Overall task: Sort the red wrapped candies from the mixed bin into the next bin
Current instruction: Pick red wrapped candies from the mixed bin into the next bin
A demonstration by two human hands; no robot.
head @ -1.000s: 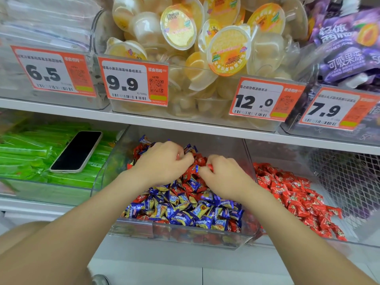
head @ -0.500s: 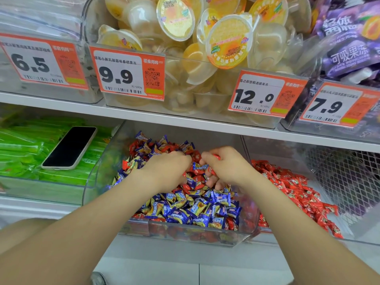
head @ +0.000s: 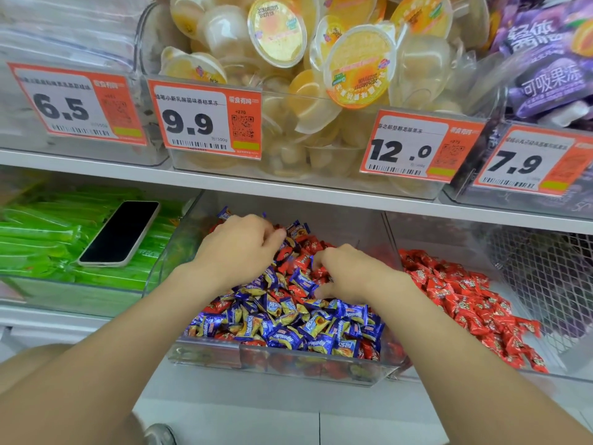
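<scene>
At the left end of the lower shelf [head: 48, 321], a phone [head: 120, 232] lies flat, screen up, on the green packets [head: 41, 248]. I judge it was parked there to free both hands.

Next along is the mixed bin [head: 288, 364]. Blue candies [head: 288, 329] are heaped against its front wall, and the red wrapped candies [head: 303, 260] show mostly toward the back middle, with more pressed under the pile at the front.

The left hand [head: 237, 248] is palm down near the bin's back left corner, fingers curled into the heap. The knuckles hide the tips, so I cannot tell whether they have closed on a wrapper. The right hand [head: 349, 273] sits between the bin's middle and its right wall, fingers bent, with a red wrapper showing pinched among them. I take that as a hold on one candy.

Working both hands from above makes sense to me: the reds are buried, so one hand rakes while the other picks.

Past the clear divider, the next bin [head: 433, 232] already carries a bed of red ones along its left side and front.

Half a second ago the hands were knuckle to knuckle at the middle. Now they have parted: the left has gone back and leftward, and red candies lie exposed between them. The phone has not stirred.
</scene>
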